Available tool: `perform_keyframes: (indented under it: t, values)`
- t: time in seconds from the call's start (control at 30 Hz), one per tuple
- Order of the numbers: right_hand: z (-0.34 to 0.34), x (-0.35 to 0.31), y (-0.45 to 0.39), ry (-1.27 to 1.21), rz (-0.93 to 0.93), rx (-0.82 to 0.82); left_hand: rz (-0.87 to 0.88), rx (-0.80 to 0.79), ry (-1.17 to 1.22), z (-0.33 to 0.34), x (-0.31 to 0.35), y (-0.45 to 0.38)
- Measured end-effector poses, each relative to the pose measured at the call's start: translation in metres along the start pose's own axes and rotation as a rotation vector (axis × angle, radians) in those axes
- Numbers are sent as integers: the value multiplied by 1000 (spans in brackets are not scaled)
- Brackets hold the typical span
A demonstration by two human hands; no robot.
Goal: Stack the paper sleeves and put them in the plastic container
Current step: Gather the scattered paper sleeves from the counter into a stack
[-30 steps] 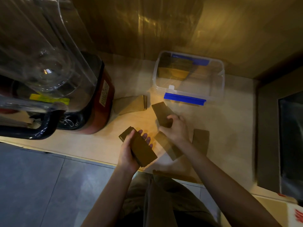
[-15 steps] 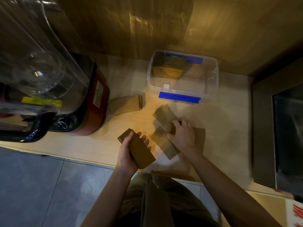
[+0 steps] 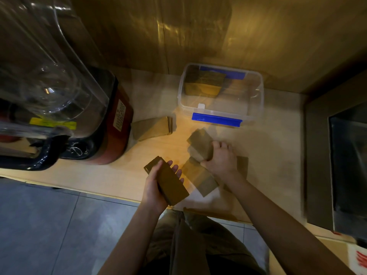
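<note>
My left hand grips a stack of brown paper sleeves above the counter's front edge. To its right, my right hand pinches a single brown sleeve on the counter. Another loose sleeve lies flat below that hand, and one more pokes out to its right. A further pile of sleeves rests beside the blender. The clear plastic container with blue clips stands at the back of the counter and holds a bundle of sleeves in its left end.
A large blender with a clear jug and red base fills the left side of the counter. A dark appliance stands at the right. A wooden wall rises behind the container. Grey floor tiles lie below the counter edge.
My right hand has slid the single sleeve toward me and to the right across the counter. The stack in my left hand has stayed almost still.
</note>
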State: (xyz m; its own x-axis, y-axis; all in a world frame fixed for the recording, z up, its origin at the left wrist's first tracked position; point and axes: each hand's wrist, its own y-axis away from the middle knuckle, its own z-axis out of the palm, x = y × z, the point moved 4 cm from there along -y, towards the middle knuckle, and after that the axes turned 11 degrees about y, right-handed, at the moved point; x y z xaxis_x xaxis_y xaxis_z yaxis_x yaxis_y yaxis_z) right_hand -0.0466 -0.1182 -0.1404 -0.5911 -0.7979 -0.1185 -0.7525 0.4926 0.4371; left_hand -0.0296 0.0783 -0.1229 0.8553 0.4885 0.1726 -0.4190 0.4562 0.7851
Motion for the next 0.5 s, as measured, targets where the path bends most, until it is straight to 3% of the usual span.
perform_keyframes:
  t: [0.17,0.3,0.5]
  values:
    - [-15,9,18,-352,124,40,0,-24,-19,6,-2,-2]
    - [-29,-1,50,-560,75,52,-11,-57,-49,16,-6,-4]
    - [-30,-25,99,-579,-56,-6,-38,-221,-152,40,-19,-6]
